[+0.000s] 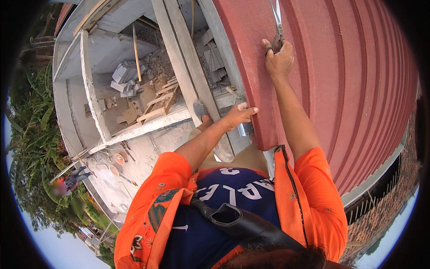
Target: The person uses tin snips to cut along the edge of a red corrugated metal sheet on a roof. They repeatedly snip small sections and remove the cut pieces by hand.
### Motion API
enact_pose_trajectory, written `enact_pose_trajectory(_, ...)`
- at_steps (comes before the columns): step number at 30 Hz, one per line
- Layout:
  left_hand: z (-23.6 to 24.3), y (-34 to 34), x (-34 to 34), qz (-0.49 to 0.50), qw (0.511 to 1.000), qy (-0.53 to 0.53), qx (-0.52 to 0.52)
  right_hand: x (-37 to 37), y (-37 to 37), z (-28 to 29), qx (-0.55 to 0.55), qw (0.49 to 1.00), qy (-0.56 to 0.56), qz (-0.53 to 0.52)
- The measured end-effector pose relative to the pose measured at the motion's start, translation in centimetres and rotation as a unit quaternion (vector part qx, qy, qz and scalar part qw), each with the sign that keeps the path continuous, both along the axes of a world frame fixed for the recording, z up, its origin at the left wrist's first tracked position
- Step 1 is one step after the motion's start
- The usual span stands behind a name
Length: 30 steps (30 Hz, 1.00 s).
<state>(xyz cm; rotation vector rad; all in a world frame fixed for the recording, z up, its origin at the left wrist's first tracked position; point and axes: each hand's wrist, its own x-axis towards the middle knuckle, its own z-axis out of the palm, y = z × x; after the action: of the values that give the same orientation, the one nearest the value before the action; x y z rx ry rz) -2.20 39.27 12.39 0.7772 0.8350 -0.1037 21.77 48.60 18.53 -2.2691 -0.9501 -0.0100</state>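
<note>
red metal makes up the ribbed roofing sheet point(340, 94), which is spread over the whole right side of the view, just beside the open concrete structure. the covering looks largely done: ribs are seen running side by side toward the far edge, and no gap is shown between them. what is left appears to be confined to the near border, where both hands are engaged.

the metal shears point(277, 29) are grasped in the right hand point(279, 58), with fingers wrapped round the handles and the blades pointed away, over the sheet. no cut line is seen in the red surface, so cutting there is judged not yet begun; the blade tips are lost at the upper rim. the sheet's free edge is touched by the left hand point(242, 115), fingers extended; whether it is pinched from beneath cannot be told.

below, the concrete-walled room is left unroofed, with grey blocks point(120, 86) stacked loosely inside.
</note>
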Motion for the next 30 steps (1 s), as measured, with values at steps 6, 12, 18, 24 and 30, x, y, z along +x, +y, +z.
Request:
enact_pose_trajectory(6,-2.2,3.2,-10.7,-0.031,0.999,0.029,0.007,-1.0,0.5,0.0,-0.081,0.995,-0.026,-0.043)
enact_pose_trajectory(12,-4.9,10.9,-28.3,0.137,0.972,0.19,0.02,-1.2,1.1,-0.7,-0.086,0.993,-0.057,-0.058)
enact_pose_trajectory(18,-0.5,20.1,-38.2,0.229,0.932,0.275,0.058,-1.1,1.0,-0.9,-0.086,0.992,-0.048,-0.074)
enact_pose_trajectory(24,3.5,25.6,-37.6,0.287,0.928,0.223,0.084,-0.5,0.9,-0.9,-0.114,0.991,-0.015,-0.071)
enact_pose_trajectory(30,7.0,28.0,-27.8,0.158,0.973,0.154,0.074,-0.5,0.8,-1.4,-0.124,0.989,-0.038,-0.071)
